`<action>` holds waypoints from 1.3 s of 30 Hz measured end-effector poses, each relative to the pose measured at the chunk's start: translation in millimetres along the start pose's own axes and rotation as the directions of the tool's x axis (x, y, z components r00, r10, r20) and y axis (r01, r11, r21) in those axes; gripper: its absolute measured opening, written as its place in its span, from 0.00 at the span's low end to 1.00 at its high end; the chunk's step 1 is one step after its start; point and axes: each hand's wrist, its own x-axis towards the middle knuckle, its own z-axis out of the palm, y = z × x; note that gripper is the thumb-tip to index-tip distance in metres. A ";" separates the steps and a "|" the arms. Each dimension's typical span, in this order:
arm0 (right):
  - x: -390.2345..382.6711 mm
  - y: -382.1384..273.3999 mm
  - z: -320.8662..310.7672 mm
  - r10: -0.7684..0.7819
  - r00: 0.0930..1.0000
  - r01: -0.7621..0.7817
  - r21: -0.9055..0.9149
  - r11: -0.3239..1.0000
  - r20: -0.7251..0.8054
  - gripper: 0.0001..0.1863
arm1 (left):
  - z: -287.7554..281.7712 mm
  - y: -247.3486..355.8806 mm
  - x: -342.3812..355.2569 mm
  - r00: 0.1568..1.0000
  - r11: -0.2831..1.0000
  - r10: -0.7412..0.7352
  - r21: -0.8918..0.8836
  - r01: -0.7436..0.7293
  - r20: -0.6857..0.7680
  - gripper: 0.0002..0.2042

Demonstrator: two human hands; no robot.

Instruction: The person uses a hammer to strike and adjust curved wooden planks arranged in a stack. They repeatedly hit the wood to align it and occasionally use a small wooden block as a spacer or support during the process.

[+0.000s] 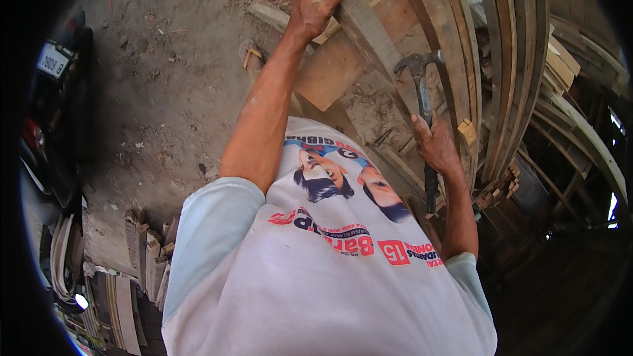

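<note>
My left hand (pixel 316 8) grips the edge of a long wooden plank (pixel 369 36). Its thumb lies on the plank's upper side, while the other fingers are mostly hidden. The plank slants from the top of the view down toward the middle right. In my right hand (pixel 435 145) is a claw hammer (pixel 424 95), held around its dark handle. The hammer's metal head points away from me, close to the plank, and the handle's lower end shows below my hand. Several curved timbers (pixel 504 59) stand just right of the hammer.
A flat wooden board (pixel 330 69) lies beneath the plank. Stacked wood pieces (pixel 153 254) are at the lower left, and small wood blocks (pixel 498 188) are piled at the right. A parked motorcycle (pixel 56 105) stands at the far left on the dirt ground (pixel 158 92).
</note>
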 end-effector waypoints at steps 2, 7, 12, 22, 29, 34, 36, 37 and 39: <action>12.3 12.1 -27.8 0.017 0.995 -0.007 -0.108 0.994 0.101 0.23 | 3.3 1.5 -2.8 0.999 0.999 -0.037 0.030 0.037 -0.008 0.28; 11.9 -11.4 -121.2 0.094 0.955 0.132 -0.686 0.715 0.281 0.28 | 7.6 -4.8 -12.9 0.987 0.983 -0.158 0.090 0.160 -0.031 0.36; 23.7 -34.8 -129.9 0.093 0.975 0.079 -0.711 0.699 0.200 0.28 | -19.4 -5.8 -10.4 0.983 0.981 -0.181 0.058 0.183 -0.029 0.47; -13.0 -27.6 -41.3 -0.393 0.915 0.365 -0.615 0.699 0.096 0.23 | -12.8 16.3 -38.4 0.974 0.971 -0.224 0.083 0.225 -0.026 0.45; -40.7 5.1 -70.8 -0.411 0.864 0.475 -0.741 0.474 0.291 0.22 | 39.1 58.2 -103.3 0.930 0.967 -0.202 0.091 0.240 -0.306 0.47; -30.5 58.0 -93.2 -0.542 0.741 0.582 -0.781 0.226 0.396 0.26 | 54.3 58.2 -122.6 0.893 0.926 -0.213 0.210 0.314 -0.396 0.45; -30.2 57.9 -93.4 -0.485 0.789 0.546 -0.792 0.273 0.377 0.26 | 55.5 48.9 -125.5 0.876 0.913 -0.081 0.316 0.256 -0.475 0.44; -30.6 59.4 -93.4 -0.454 0.812 0.525 -0.797 0.298 0.366 0.26 | 45.4 48.3 -120.7 0.903 0.894 -0.291 0.247 0.374 -0.315 0.41; -6.5 102.4 -91.0 -0.493 0.814 0.541 -0.710 0.450 0.308 0.23 | 52.2 71.5 -128.4 0.895 0.873 -0.301 0.283 0.398 -0.329 0.40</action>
